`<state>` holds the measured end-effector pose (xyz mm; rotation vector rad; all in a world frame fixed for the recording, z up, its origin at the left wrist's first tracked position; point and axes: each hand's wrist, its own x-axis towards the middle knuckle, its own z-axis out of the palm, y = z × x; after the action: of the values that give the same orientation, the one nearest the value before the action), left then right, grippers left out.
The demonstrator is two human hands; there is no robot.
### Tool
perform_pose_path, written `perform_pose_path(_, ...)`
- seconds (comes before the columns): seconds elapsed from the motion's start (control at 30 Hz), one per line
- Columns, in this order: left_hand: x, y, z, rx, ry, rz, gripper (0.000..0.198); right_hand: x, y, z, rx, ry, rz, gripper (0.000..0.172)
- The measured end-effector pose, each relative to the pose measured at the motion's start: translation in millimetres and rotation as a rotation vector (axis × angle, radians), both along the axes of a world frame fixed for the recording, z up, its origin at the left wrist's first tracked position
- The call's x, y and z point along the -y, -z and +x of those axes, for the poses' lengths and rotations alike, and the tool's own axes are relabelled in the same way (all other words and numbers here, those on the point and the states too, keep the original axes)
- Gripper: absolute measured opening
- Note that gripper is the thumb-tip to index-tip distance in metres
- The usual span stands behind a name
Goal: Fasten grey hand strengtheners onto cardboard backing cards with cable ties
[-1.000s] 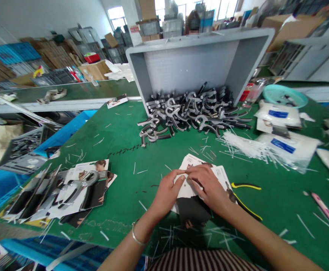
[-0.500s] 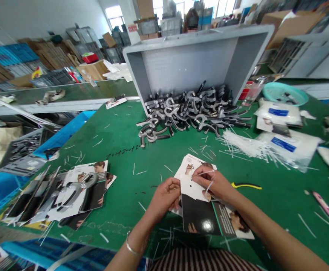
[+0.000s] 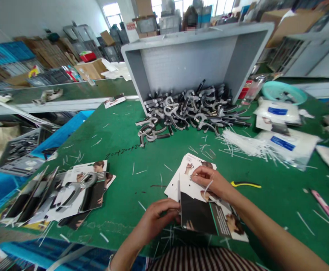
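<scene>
A printed card [image 3: 196, 210] with a white upper part, a dark lower part and small holes is tilted up in front of me. My left hand [image 3: 160, 216] grips its left edge, some fingertips hidden behind it. My right hand [image 3: 213, 184] is closed in a pinch at a hole in the white part, on a thin white cable tie [image 3: 208, 186] that loops below the fingers. More printed cards [image 3: 172, 187] lie beneath on the green table. To the left, a hand gripper [image 3: 89, 180] with grey and black handles rests on a stack of cards.
Many hand grippers [image 3: 178, 109] spill from a grey crate [image 3: 192, 56] tipped on its side. Loose cable ties [image 3: 243, 145] lie right of them, near plastic bags [image 3: 288, 145]. Yellow-handled cutters [image 3: 246, 184] and a pink tool [image 3: 326, 210] lie at right. Behind the crate is a person.
My left hand has slid down along the card's left edge. The card is lifted and tilted more at that side. My right hand stays pinched near the hole.
</scene>
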<state>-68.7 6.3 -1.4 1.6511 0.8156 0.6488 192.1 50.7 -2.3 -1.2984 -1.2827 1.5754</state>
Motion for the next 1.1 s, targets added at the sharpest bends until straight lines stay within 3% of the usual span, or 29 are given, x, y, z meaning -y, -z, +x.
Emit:
perform_pose_path(0.1, -2.4, 5.4, 11.3, -0.063, -0.13, 0.16, 0.012, -1.2, -0.1, -9.4, -0.039, -0.002, -0.031, 0.033)
perform_pose_path(0.33, -19.1, 14.2, 36.0, -0.113, -0.436, 0.39, 0.02, 0.6, 4.2, -16.9, -0.076, -0.024, -0.01, 0.035)
perform_pose_path(0.5, -21.1, 15.9, 43.0, -0.073, -0.325, 0.274, 0.024, 4.8, 5.3, -19.0, -0.041, -0.001, 0.007, 0.034)
perform_pose_path(0.7, -17.6, 13.0, 42.8, -0.084, -0.42, 0.16, 0.02, 9.4, 9.1, -21.4, -0.003, -0.007, 0.094, 0.028)
perform_pose_path(0.87, -12.1, 10.3, 43.1, -0.007, -0.287, 0.151, 0.022, 17.9, 10.2, -18.7, 0.029, 0.025, 0.11, 0.024)
perform_pose_path(1.03, -10.4, 16.5, 43.0, -0.034, -0.429, 0.073, 0.021, 26.4, 5.7, -17.0, 0.114, -0.011, 0.172, 0.018)
perform_pose_path(1.1, -11.9, 15.2, 41.5, -0.061, -0.399, 0.056, 0.02, 30.4, 2.8, -17.9, 0.121, -0.04, 0.195, 0.017)
